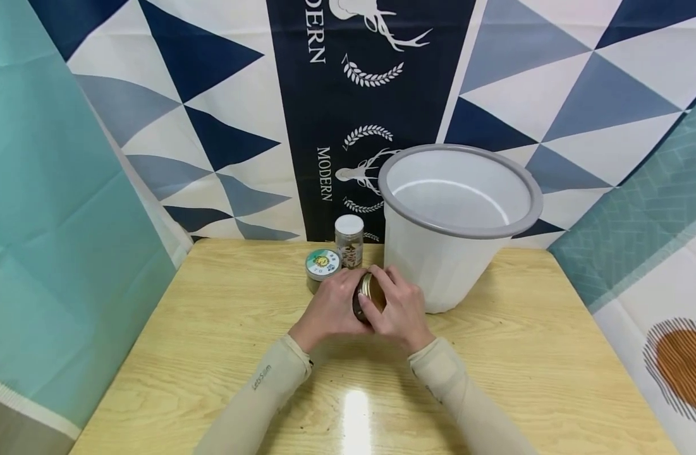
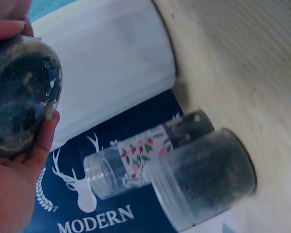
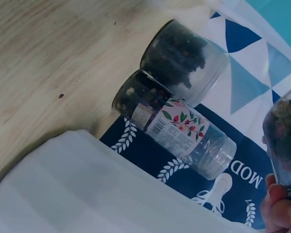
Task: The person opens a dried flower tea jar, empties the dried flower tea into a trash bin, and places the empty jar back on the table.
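Both hands hold a glass jar (image 2: 26,97) with dark, dried contents and a gold lid (image 1: 376,292), tipped on its side above the table. My left hand (image 1: 337,304) grips the jar's body. On the lid end, the fingers and thumb of my right hand (image 1: 403,311) are curled round the gold lid. Just beyond the left hand stands a short, wide jar (image 1: 322,263) with a green and white printed lid. Behind it is a slimmer jar (image 3: 177,126) with a white lid and a flowered label, also partly filled with dark dried pieces.
A large white bin (image 1: 433,268) with a grey rim stands right of the hands, near the table's back edge. Patterned cloth (image 1: 228,114) hangs behind the wooden table (image 1: 211,328), and teal cloth (image 1: 69,221) hangs at the left.
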A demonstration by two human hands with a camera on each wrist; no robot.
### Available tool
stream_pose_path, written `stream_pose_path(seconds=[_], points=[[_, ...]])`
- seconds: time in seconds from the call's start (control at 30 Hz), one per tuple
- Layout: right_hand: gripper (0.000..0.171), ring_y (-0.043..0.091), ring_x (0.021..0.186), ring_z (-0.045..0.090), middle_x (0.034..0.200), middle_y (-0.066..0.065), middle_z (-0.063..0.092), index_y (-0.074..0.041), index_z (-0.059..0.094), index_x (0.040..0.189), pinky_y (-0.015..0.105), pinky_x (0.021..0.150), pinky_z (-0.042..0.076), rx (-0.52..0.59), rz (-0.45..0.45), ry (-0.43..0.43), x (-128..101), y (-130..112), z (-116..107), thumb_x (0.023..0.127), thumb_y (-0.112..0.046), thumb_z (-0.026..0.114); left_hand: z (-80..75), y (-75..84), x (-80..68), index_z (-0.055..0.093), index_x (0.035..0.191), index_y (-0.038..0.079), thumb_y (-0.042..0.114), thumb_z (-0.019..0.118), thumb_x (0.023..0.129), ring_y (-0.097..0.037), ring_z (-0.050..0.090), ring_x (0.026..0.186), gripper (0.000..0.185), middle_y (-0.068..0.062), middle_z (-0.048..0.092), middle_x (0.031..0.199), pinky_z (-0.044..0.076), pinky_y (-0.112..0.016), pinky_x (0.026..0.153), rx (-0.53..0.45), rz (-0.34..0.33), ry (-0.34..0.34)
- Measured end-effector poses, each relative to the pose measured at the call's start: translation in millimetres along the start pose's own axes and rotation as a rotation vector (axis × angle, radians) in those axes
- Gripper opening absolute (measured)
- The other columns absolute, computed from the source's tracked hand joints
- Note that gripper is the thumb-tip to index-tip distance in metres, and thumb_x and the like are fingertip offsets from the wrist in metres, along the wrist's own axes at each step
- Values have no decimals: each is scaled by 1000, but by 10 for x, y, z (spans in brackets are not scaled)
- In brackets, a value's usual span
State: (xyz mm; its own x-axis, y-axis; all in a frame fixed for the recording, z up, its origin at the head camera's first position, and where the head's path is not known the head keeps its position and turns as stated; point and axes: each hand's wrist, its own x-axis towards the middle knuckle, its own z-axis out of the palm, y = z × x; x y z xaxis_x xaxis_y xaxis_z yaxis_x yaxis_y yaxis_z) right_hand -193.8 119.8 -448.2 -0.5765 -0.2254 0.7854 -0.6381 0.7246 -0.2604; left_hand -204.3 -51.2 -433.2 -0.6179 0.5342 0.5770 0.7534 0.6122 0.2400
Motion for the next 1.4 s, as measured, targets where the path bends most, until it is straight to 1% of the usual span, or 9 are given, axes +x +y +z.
stream_pose_path(seconds=[0.47, 0.6, 0.73, 0.9, 1.0, 1.1, 1.23, 1.33, 1.4], points=[[56, 29, 55, 56, 87, 14, 61, -2, 70, 114, 44, 44, 49, -15, 38, 18, -75, -73, -1, 93, -49, 48, 34, -11, -31, 64, 127, 3, 41, 97, 54, -20, 68, 98, 88, -6, 74, 113, 59, -31, 88, -103, -36, -69], [56, 31, 57, 59, 90, 16, 63, -1, 69, 115, 47, 46, 51, -46, 42, -18, -61, -73, -7, 91, -47, 51, 68, -24, -42, 65, 128, 4, 42, 97, 55, -20, 68, 100, 88, -6, 74, 116, 58, -33, 90, -98, -50, -46], [53, 33, 62, 63, 95, 17, 65, -3, 67, 118, 49, 51, 54, -58, 29, -85, -50, -52, -45, 88, -45, 56, 129, -15, -83, 62, 131, 4, 43, 97, 56, -23, 66, 109, 91, -7, 70, 121, 56, -37, 100, -104, -106, -51], [56, 29, 65, 64, 97, 14, 64, -6, 67, 120, 45, 51, 55, -43, -19, -88, -47, 6, -95, 94, -53, 50, 195, 13, -108, 53, 137, 3, 31, 96, 61, -26, 60, 118, 91, -11, 61, 129, 54, -42, 105, -309, -212, -89], [62, 28, 66, 64, 99, 14, 63, -7, 67, 120, 43, 49, 55, -65, -62, -72, -12, 2, -109, 98, -59, 42, 187, 12, -97, 52, 136, 2, 21, 97, 60, -25, 59, 120, 91, -12, 57, 132, 54, -41, 105, -391, -229, -65], [62, 30, 69, 65, 101, 16, 64, -4, 64, 125, 45, 53, 57, -80, -23, -107, 60, -75, -117, 98, -56, 43, 150, 9, -71, 54, 134, 0, 19, 97, 58, -26, 60, 118, 90, -14, 59, 129, 55, -41, 104, -315, -193, 23], [61, 36, 73, 66, 104, 22, 64, -1, 59, 134, 49, 58, 59, -56, 219, -210, 153, -239, -134, 100, -51, 50, 113, 38, -50, 58, 132, -1, 20, 97, 57, -30, 63, 112, 87, -18, 59, 125, 59, -43, 99, -138, -161, 129], [61, 37, 70, 65, 100, 22, 64, -3, 59, 131, 48, 56, 56, -52, 363, -231, 186, -300, -129, 100, -55, 52, 103, 70, -45, 59, 131, -2, 21, 96, 57, -32, 65, 113, 85, -19, 62, 125, 58, -43, 99, -61, -151, 148], [57, 34, 65, 63, 95, 20, 64, -4, 61, 124, 45, 53, 53, -55, 379, -205, 181, -287, -110, 99, -55, 53, 96, 82, -39, 60, 129, -3, 23, 97, 57, -32, 66, 111, 85, -19, 65, 122, 58, -42, 99, -17, -134, 140]])
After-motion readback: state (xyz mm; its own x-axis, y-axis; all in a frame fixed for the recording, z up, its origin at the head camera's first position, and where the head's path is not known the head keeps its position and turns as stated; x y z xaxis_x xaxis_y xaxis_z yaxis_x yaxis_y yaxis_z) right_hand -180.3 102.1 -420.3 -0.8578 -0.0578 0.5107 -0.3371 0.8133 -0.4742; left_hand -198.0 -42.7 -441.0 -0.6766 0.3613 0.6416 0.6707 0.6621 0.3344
